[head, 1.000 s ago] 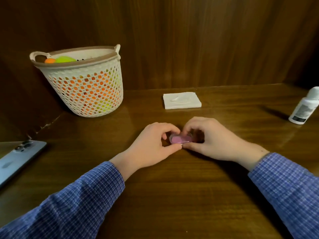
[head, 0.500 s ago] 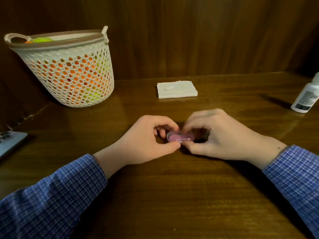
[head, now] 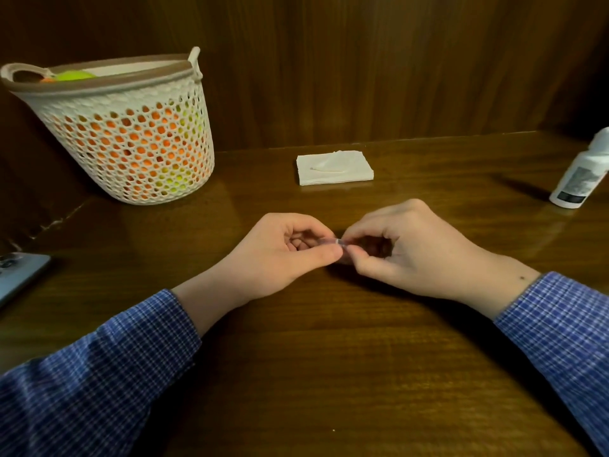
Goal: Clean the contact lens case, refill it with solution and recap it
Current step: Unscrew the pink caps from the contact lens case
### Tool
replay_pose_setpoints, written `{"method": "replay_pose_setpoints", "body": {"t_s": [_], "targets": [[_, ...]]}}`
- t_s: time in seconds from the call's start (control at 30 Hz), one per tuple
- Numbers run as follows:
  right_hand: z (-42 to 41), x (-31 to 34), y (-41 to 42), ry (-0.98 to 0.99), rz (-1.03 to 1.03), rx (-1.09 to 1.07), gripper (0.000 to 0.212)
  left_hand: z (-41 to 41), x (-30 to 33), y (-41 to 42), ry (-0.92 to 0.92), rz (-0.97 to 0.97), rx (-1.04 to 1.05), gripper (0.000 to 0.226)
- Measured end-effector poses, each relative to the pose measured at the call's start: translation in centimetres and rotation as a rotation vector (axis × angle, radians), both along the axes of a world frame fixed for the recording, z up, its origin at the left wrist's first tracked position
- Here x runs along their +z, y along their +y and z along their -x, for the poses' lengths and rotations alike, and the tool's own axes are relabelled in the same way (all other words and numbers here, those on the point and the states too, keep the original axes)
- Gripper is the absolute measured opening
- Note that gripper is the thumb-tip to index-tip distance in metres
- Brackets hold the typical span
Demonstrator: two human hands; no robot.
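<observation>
Home setting, dark wooden desk [head: 329,374], wood-panelled wall [head: 362,61], laundry-style basket [head: 131,150]

The bottle [head: 580,174] label is too blurred; no text readable

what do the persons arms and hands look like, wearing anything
Both arms are in long sleeves of blue cloth with a fine white check, ending at the wrists. The left hand and right hand are bare: no gloves, rings or watch in view. The right wrist has one small dark spot.

A white perforated basket [head: 131,140] holding orange and green balls is seen at ten o'clock on the tabletop [head: 329,374]; a phone [head: 19,272] lies at nine o'clock.
</observation>
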State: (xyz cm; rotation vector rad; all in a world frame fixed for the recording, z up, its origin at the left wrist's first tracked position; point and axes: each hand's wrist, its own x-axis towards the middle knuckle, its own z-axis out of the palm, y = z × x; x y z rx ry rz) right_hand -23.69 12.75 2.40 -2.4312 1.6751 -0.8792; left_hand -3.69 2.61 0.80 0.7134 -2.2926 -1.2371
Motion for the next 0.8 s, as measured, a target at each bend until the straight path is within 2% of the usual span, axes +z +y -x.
{"method": "replay_pose_setpoints", "body": {"t_s": [0.8], "targets": [[-0.99,0.15,0.29,0.142,0.088,0.001,0.027,0.03,0.10,-0.09,0.001,-0.041,-0.026,0.014]]}}
